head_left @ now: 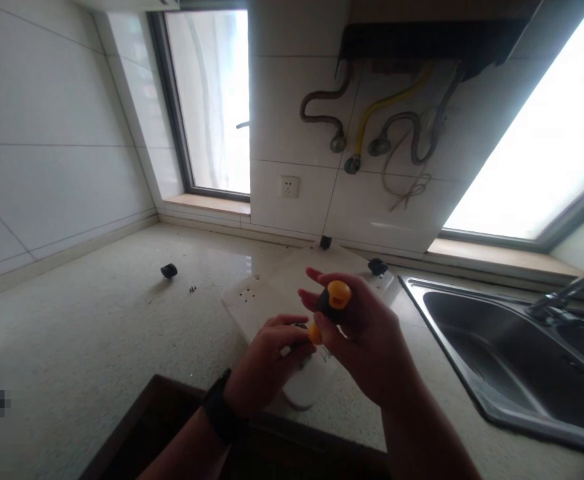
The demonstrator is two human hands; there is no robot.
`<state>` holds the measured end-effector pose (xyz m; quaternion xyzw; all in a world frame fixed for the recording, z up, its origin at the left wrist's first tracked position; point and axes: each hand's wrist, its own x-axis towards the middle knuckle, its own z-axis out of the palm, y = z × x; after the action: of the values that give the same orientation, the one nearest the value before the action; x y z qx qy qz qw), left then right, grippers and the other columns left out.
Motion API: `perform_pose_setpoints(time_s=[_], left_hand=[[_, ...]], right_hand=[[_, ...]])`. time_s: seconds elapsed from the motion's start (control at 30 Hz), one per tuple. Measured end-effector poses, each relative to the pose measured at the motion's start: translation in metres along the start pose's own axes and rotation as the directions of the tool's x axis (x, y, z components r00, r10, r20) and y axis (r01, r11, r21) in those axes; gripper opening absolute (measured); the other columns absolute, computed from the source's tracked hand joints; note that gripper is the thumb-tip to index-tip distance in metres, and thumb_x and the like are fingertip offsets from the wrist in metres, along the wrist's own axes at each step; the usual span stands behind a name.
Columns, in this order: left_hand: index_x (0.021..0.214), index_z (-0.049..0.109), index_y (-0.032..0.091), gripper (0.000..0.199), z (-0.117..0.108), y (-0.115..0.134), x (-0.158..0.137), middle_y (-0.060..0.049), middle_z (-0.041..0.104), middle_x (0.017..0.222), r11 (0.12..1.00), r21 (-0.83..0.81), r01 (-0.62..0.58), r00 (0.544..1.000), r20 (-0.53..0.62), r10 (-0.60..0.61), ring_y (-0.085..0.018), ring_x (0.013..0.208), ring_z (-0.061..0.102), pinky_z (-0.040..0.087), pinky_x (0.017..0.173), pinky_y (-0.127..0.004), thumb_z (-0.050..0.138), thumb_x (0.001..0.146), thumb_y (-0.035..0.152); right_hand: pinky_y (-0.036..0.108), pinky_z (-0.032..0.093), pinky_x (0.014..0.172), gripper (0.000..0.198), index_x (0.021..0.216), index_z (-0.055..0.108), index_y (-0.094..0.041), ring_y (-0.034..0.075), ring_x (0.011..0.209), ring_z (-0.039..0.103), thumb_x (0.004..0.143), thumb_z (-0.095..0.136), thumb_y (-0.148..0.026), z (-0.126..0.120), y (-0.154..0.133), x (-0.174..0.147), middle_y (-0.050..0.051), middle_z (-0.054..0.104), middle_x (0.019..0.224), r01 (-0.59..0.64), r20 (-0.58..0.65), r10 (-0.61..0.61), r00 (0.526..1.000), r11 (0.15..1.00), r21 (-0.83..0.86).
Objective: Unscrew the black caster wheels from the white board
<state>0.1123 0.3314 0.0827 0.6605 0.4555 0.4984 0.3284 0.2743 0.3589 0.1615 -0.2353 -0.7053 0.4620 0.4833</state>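
Observation:
My right hand (365, 333) is wrapped around a yellow-and-black screwdriver (333, 301), its index and middle fingers partly extended. The screwdriver's lower end meets my left hand (279, 357), which wears a black wrist band. My left fingers pinch a small black foot (299, 326), mostly hidden, against a white board (277, 283) lying on the counter. Two more black feet, a far one (325, 243) and a right one (377, 267), sit at the board's other corners. Small dark holes mark its left corner. The screwdriver's tip is hidden.
A loose black foot (169, 271) and several small screws (193, 289) lie on the speckled counter (137, 327) to the left. On the right is a steel sink (492, 353) with a faucet (572, 293). Hoses (382, 103) hang on the tiled wall; a dark open recess (162, 420) is nearest me.

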Motion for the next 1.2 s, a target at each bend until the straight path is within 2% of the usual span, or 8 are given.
perform_pose_setpoints(time_s=[0.1,0.23,0.37,0.57,0.7,0.93,1.07,1.2], left_hand=[[0.094,0.081,0.027,0.013,0.000,0.003,0.001,-0.009,0.072,0.117,1.000,-0.004,0.018,1.000,-0.019,-0.018,-0.027,0.113,0.063,0.053,0.098,-0.043,0.070,0.089,0.022],[0.076,0.076,0.022,0.007,0.001,0.004,0.003,-0.008,0.073,0.102,1.000,0.016,0.021,0.994,-0.109,-0.019,-0.023,0.096,0.067,0.054,0.091,-0.040,0.076,0.083,0.025],[0.070,0.067,0.019,0.018,0.002,0.001,0.002,-0.005,0.069,0.090,0.998,0.032,0.055,0.985,-0.165,-0.049,-0.020,0.084,0.064,0.053,0.082,-0.036,0.080,0.079,0.027],[0.072,0.062,0.019,0.025,0.009,-0.006,0.004,-0.003,0.063,0.082,0.994,0.100,0.048,0.982,-0.187,-0.029,-0.019,0.079,0.057,0.049,0.072,-0.032,0.083,0.076,0.032],[0.082,0.065,0.020,0.026,0.009,-0.005,0.006,-0.004,0.066,0.086,0.990,0.138,0.034,0.984,-0.177,-0.009,-0.019,0.080,0.058,0.049,0.073,-0.033,0.085,0.074,0.035],[0.102,0.075,0.025,0.016,-0.004,0.007,0.002,-0.007,0.072,0.113,0.995,0.064,-0.075,0.997,-0.018,0.076,-0.022,0.109,0.064,0.050,0.100,-0.039,0.070,0.088,0.018],[0.098,0.078,0.026,0.015,-0.004,0.007,0.001,-0.007,0.072,0.113,0.999,0.033,-0.016,1.000,-0.001,0.016,-0.023,0.109,0.066,0.053,0.097,-0.039,0.072,0.088,0.018],[0.088,0.078,0.024,0.008,0.000,0.008,0.001,-0.007,0.072,0.105,0.999,0.054,-0.008,0.999,-0.038,0.010,-0.023,0.103,0.066,0.052,0.094,-0.039,0.076,0.084,0.018]], right_hand=[[0.041,0.059,0.100,0.049,0.134,0.053,-0.030,0.021,0.120,0.066,0.088,0.056,-0.012,0.000,-0.002,0.001,0.009,0.046,0.151,-0.007,0.059,0.008,0.998,1.000,-0.005],[0.044,0.057,0.095,0.060,0.142,0.048,-0.031,0.018,0.105,0.063,0.085,0.053,-0.013,0.002,-0.005,0.001,0.008,0.053,0.130,0.070,0.036,-0.063,0.997,0.969,-0.235],[0.044,0.055,0.087,0.047,0.130,0.051,-0.029,0.017,0.090,0.061,0.085,0.065,-0.024,0.004,-0.006,-0.001,0.004,0.059,0.107,0.050,-0.033,-0.066,0.997,0.928,-0.370],[0.040,0.056,0.079,0.043,0.119,0.053,-0.029,0.018,0.085,0.063,0.081,0.075,-0.028,0.006,-0.004,-0.002,0.000,0.063,0.095,0.021,-0.089,-0.060,0.994,0.921,-0.390],[0.040,0.059,0.081,0.039,0.113,0.054,-0.027,0.020,0.093,0.069,0.081,0.075,-0.025,0.006,-0.004,-0.002,0.002,0.068,0.102,0.014,-0.120,-0.051,0.992,0.958,-0.286],[0.046,0.054,0.096,0.045,0.129,0.056,-0.029,0.023,0.117,0.065,0.088,0.049,-0.013,0.002,-0.003,-0.003,0.006,0.061,0.136,0.004,-0.060,-0.012,0.998,0.993,-0.122],[0.053,0.045,0.104,0.058,0.142,0.050,-0.034,0.026,0.123,0.055,0.086,0.047,-0.017,-0.005,-0.004,-0.007,0.005,0.048,0.148,-0.017,-0.032,0.012,0.999,0.983,-0.185],[0.048,0.048,0.097,0.057,0.145,0.044,-0.036,0.022,0.107,0.055,0.089,0.056,-0.029,-0.004,-0.008,-0.010,0.005,0.050,0.129,-0.033,-0.066,0.011,0.998,0.940,-0.340]])
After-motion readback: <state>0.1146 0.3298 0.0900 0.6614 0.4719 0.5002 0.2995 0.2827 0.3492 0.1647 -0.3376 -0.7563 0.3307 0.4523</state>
